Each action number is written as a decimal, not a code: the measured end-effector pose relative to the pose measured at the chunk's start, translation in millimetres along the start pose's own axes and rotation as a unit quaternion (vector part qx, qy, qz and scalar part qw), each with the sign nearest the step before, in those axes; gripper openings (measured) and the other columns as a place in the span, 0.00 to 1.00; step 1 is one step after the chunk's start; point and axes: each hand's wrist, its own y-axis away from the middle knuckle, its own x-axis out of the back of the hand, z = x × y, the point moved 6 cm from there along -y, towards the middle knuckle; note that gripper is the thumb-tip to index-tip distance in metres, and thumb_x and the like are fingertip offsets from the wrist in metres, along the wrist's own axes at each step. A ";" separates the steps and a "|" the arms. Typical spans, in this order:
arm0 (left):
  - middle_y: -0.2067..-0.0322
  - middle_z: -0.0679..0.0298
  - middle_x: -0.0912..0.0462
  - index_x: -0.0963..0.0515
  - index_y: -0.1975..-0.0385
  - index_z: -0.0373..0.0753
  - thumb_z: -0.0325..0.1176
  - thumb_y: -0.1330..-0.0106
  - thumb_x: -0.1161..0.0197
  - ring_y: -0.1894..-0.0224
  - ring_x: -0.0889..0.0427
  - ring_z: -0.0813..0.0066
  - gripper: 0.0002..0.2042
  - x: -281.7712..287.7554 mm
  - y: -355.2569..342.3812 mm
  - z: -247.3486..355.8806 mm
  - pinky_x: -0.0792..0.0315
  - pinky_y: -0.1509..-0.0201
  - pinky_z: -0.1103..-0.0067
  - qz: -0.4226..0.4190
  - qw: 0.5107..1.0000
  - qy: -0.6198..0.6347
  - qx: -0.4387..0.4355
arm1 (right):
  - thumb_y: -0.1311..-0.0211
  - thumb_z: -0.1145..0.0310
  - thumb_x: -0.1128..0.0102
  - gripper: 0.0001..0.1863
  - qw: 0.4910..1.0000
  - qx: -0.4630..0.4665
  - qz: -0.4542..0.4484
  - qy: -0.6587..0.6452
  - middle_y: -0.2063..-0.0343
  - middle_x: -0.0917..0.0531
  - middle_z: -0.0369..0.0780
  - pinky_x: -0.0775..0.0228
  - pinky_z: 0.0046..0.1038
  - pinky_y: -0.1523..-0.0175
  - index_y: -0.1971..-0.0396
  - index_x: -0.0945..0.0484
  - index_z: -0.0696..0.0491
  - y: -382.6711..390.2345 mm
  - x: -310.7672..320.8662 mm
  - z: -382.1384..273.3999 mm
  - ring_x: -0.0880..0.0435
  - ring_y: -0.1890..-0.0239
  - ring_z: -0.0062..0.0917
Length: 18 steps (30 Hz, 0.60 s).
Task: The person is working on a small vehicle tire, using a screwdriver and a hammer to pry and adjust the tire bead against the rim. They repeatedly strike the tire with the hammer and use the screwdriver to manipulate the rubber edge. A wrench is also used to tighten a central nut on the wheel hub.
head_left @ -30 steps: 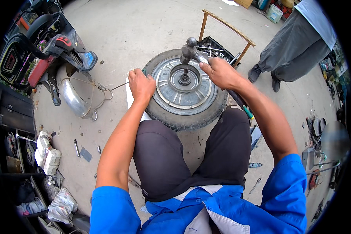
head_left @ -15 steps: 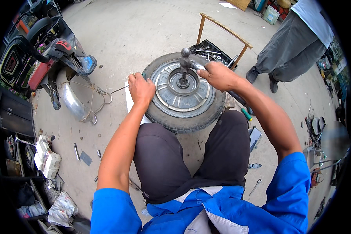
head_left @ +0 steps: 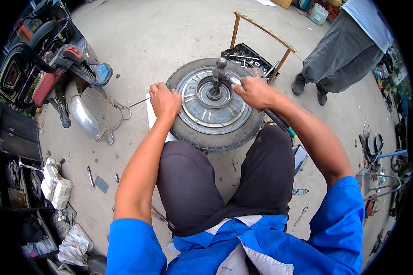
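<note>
A wheel with a black tyre point(head_left: 190, 134) and a grey metal hub point(head_left: 211, 117) lies flat in front of my knees. My right hand point(head_left: 259, 93) is wrapped round the handle of a ball-peen hammer point(head_left: 221, 63). Its head hangs over the axle point(head_left: 214, 93) at the hub's centre; whether it touches, I cannot tell. My left hand point(head_left: 165, 101) is closed at the tyre's left edge on a screwdriver point(head_left: 140, 101). The green handle end shows beyond my fingers, and the thin shaft points out to the left.
Behind the wheel stands a black toolbox point(head_left: 248, 57) with a wooden handle frame point(head_left: 265, 31). A person point(head_left: 337, 55) stands at the far right. A scooter part with a silver curved mudguard point(head_left: 85, 120) is at left. Bottle point(head_left: 300, 191) and wrench point(head_left: 301, 216) lie on the floor.
The hammer head has shifted slightly right relative to the axle. My left hand keeps its hold on the screwdriver. The whole view has shifted a little.
</note>
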 end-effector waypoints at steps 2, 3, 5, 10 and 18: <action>0.49 0.43 0.29 0.27 0.53 0.26 0.33 0.38 0.39 0.43 0.29 0.45 0.18 1.5 -2.5 1.7 0.33 0.38 0.60 0.001 1.000 -0.005 -0.003 | 0.25 0.53 0.52 0.31 1.000 -0.007 -0.007 -0.004 0.85 0.22 0.53 0.24 0.44 0.65 0.75 0.24 0.70 -4.0 9.0 9.2 0.15 0.79 0.43; 0.49 0.43 0.29 0.27 0.53 0.26 0.33 0.38 0.39 0.43 0.29 0.45 0.18 1.3 3.6 -3.4 0.33 0.38 0.60 -0.005 1.000 -0.009 0.007 | 0.25 0.53 0.52 0.31 1.000 -0.010 -0.024 -0.006 0.85 0.22 0.53 0.24 0.44 0.65 0.75 0.24 0.70 -3.9 5.6 6.2 0.15 0.79 0.43; 0.50 0.43 0.29 0.27 0.53 0.26 0.33 0.38 0.39 0.43 0.29 0.45 0.18 -1.2 2.3 -5.7 0.33 0.38 0.60 -0.013 1.000 -0.003 0.006 | 0.25 0.52 0.52 0.31 0.996 0.017 0.088 -0.023 0.84 0.22 0.53 0.24 0.44 0.65 0.76 0.25 0.69 3.1 20.4 -2.7 0.16 0.79 0.45; 0.49 0.44 0.28 0.27 0.54 0.26 0.33 0.38 0.38 0.42 0.29 0.46 0.18 0.1 2.6 -1.6 0.33 0.38 0.60 -0.004 1.000 -0.005 0.005 | 0.25 0.53 0.52 0.32 0.996 -0.055 -0.044 -0.060 0.88 0.24 0.52 0.27 0.40 0.79 0.81 0.27 0.69 12.0 3.6 1.2 0.19 0.87 0.39; 0.49 0.43 0.28 0.27 0.54 0.25 0.33 0.39 0.38 0.42 0.30 0.45 0.18 1.4 2.9 -1.9 0.33 0.38 0.61 -0.006 1.000 0.004 0.010 | 0.27 0.55 0.49 0.29 0.999 -0.033 0.031 -0.003 0.74 0.20 0.63 0.28 0.50 0.56 0.74 0.23 0.71 29.5 -0.5 -11.1 0.18 0.65 0.58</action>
